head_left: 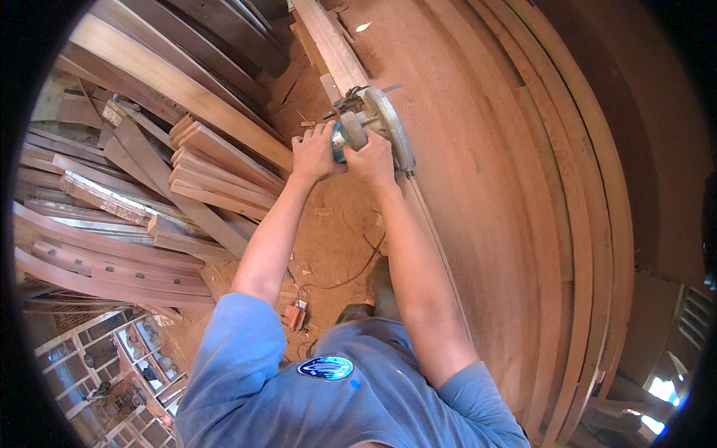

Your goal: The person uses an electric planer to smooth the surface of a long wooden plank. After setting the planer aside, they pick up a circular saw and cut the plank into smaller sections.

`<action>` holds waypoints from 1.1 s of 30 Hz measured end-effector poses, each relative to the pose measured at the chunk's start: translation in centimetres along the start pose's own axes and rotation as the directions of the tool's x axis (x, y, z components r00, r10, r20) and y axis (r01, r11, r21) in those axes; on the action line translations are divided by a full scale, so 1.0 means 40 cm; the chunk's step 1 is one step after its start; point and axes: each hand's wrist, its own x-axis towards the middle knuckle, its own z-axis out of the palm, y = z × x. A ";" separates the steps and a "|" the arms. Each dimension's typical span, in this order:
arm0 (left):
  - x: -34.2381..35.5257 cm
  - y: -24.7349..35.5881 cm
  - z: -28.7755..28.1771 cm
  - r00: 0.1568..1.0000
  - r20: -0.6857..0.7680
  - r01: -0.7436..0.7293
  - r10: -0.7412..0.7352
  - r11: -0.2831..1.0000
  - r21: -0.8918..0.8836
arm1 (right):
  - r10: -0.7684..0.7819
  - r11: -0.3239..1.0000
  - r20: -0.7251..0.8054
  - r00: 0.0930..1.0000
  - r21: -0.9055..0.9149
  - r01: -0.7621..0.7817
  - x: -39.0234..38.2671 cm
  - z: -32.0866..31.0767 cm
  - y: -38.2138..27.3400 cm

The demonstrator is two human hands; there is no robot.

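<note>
The wide reddish board (478, 187) carries the circular saw (373, 123) at its left edge. The left hand (314, 151) and right hand (370, 155) are clenched around its body. The power cord (351, 272), seemingly trailing underfoot, could snag and jerk the cut.

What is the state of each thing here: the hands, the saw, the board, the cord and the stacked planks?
Left hand: closed on the saw body.
Right hand: closed on the saw handle.
Saw: held by both hands, resting on the board edge.
Board: lying flat, dusty.
Cord: slack on the floor.
Planks: stacked, lying at a slant.
</note>
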 end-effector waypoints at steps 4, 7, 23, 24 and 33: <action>0.007 -0.011 0.014 1.000 -0.012 -0.009 0.009 1.000 0.004 | -0.015 0.999 -0.001 1.000 0.043 0.015 0.000 -0.003 -0.009; 0.010 -0.009 0.013 1.000 -0.025 -0.016 0.016 1.000 0.007 | -0.021 0.999 -0.014 1.000 0.048 0.022 0.003 -0.003 -0.008; 0.003 -0.006 -0.005 0.999 -0.036 -0.038 0.039 0.999 0.029 | -0.046 0.998 -0.044 0.998 0.050 0.049 -0.003 0.001 -0.007; 0.008 -0.004 -0.011 0.998 -0.037 -0.041 0.042 0.999 0.031 | -0.049 0.997 -0.055 0.997 0.049 0.052 -0.001 0.001 -0.007; -0.004 -0.008 -0.023 0.997 -0.053 -0.062 0.064 0.997 0.047 | -0.054 0.997 -0.062 0.997 0.057 0.058 -0.016 -0.005 -0.026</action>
